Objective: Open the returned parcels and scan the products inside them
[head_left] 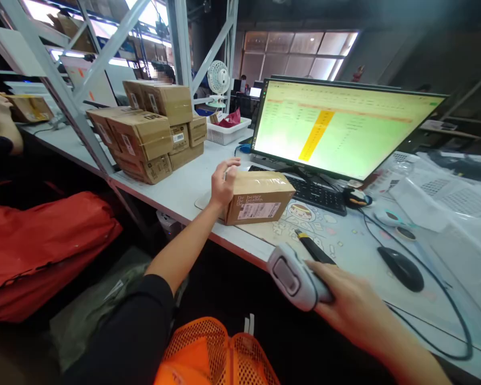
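Observation:
A cardboard box (pixel 264 187) with white printing and a barcode label (pixel 258 210) on its near side sits at the desk's front edge, partly over the desk mat. My left hand (pixel 223 184) grips the box at its left end, fingers curled by the top corner. In my right hand (pixel 350 299) is a grey-white handheld barcode scanner (pixel 294 275), held in front of the desk edge with its head facing left. A box cutter (pixel 313 247) with a black and yellow handle lies on the mat just beyond the scanner.
Several cardboard boxes (pixel 144 131) are stacked at the left beside a metal rack post (pixel 70 96). A monitor (pixel 336 128), keyboard (pixel 316 193) and mouse (pixel 401 268) occupy the desk. White baskets (pixel 460 192) stand at right. Another person's arm (pixel 2 115) shows far left.

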Action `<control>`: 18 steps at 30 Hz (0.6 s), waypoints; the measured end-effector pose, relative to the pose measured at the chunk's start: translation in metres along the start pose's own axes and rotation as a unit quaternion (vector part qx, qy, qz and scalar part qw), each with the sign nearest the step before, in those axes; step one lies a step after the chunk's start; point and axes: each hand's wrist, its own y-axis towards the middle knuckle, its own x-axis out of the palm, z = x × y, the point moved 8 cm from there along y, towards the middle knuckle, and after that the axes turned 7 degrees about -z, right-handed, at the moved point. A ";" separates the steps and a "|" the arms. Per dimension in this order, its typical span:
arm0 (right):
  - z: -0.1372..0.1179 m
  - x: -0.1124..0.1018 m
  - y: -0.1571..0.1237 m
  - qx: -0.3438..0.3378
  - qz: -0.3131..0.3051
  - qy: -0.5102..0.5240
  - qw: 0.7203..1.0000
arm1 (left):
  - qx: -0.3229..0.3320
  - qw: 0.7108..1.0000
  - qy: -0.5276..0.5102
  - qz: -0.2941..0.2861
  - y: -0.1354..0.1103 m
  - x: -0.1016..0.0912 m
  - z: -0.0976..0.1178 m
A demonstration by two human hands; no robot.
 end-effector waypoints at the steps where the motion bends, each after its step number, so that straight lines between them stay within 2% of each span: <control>1: -0.011 0.004 0.004 -0.017 0.001 -0.011 1.000 | -0.001 0.999 -0.011 0.040 -0.009 -0.006 -0.005; 3: -0.017 0.010 0.012 -0.027 0.003 -0.022 0.999 | -0.019 0.998 -0.038 0.053 -0.025 -0.010 -0.019; 5: -0.002 0.010 0.020 -0.005 0.018 -0.019 1.000 | -0.055 0.996 -0.071 0.009 -0.042 -0.007 -0.035; 8: 0.052 0.003 0.027 0.087 0.048 -0.018 0.995 | -0.124 0.983 -0.104 -0.090 -0.068 0.004 -0.060; 11: 0.121 -0.004 0.027 0.239 0.059 -0.055 0.968 | -0.176 0.961 -0.133 -0.164 -0.088 0.018 -0.076; 14: 0.170 -0.007 0.023 0.340 0.068 -0.085 0.934 | -0.206 0.950 -0.145 -0.184 -0.097 0.024 -0.084; 18: 0.201 -0.003 0.013 0.421 0.056 -0.095 0.900 | -0.222 0.949 -0.137 -0.178 -0.100 0.020 -0.085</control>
